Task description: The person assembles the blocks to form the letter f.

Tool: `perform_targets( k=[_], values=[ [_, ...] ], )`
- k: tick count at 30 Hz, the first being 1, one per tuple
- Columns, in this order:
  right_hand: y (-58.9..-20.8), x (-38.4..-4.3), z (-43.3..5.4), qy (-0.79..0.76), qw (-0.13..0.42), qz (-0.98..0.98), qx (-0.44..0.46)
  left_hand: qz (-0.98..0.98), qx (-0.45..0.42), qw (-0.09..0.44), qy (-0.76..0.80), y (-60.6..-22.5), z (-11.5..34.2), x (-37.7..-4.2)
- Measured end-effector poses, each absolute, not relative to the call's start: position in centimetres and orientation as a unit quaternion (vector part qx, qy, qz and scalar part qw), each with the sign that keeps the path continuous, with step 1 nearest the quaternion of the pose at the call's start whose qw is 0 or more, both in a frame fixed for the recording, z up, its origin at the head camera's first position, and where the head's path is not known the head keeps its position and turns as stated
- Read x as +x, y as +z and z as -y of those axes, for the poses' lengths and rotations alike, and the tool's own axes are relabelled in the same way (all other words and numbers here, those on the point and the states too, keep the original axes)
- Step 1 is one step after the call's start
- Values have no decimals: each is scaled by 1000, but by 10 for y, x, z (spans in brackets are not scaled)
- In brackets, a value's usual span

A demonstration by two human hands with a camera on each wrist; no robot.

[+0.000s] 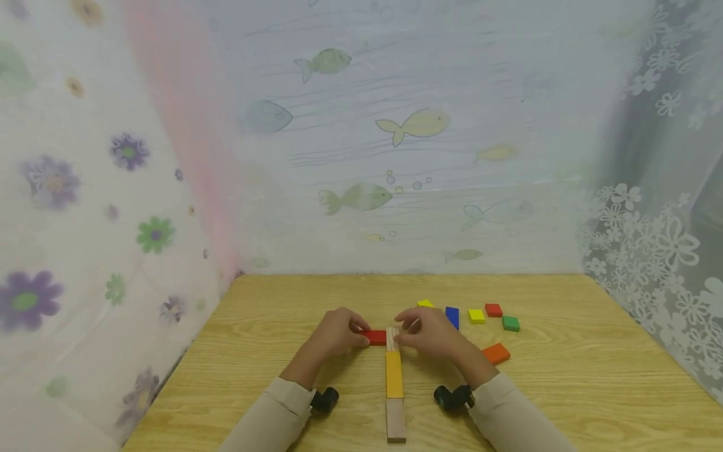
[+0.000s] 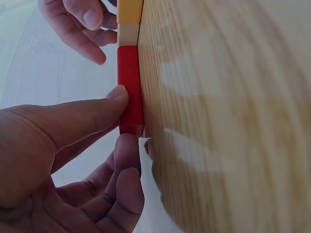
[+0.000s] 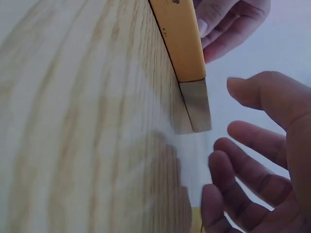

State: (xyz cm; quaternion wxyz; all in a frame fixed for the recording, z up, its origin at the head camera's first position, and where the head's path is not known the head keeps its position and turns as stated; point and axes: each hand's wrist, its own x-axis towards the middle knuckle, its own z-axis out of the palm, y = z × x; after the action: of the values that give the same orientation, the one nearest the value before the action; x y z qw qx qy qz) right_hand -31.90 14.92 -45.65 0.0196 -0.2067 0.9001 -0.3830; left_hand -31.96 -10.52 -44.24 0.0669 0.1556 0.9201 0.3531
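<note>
Between thumb and fingertips my left hand (image 1: 337, 333) pinches a red wooden block (image 1: 375, 338), which lies flat on the table. In the left wrist view, the thumb is on the long side of the red block (image 2: 129, 82) and a fingertip is at its end. The block's other end meets the side of a plain wood block (image 1: 391, 339), the far end of a straight row. Behind that come a yellow-orange block (image 1: 393, 375) and another plain block (image 1: 395, 419). My right hand (image 1: 432, 334) hovers beside the far plain block (image 3: 197, 104), fingers loosely bent and apart from it.
On the wooden table (image 1: 254, 301), to the right, lie a blue block (image 1: 452, 317), yellow blocks (image 1: 476, 316), a red one (image 1: 494, 310), a green one (image 1: 511, 323) and an orange one (image 1: 496, 354). Patterned curtains (image 1: 395, 232) hang behind and at both sides.
</note>
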Motion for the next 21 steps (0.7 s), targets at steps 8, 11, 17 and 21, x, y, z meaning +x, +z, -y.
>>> perform_targets(
  k=[8,11,17,21],
  values=[
    [-455,-323,-159,-389,-25,-903,-182,-920,159,67,352,-443,108,-320],
    [-454,-325,-166,-389,-39,-903,-180,-919,158,69,355,-443,108,-320],
    [-452,-328,-180,-382,-54,-907,-169,-914,151,75,368,-442,108,-319],
    [-450,-329,-191,-383,-65,-909,-152,-910,145,82,379,-441,107,-318]
  ],
)
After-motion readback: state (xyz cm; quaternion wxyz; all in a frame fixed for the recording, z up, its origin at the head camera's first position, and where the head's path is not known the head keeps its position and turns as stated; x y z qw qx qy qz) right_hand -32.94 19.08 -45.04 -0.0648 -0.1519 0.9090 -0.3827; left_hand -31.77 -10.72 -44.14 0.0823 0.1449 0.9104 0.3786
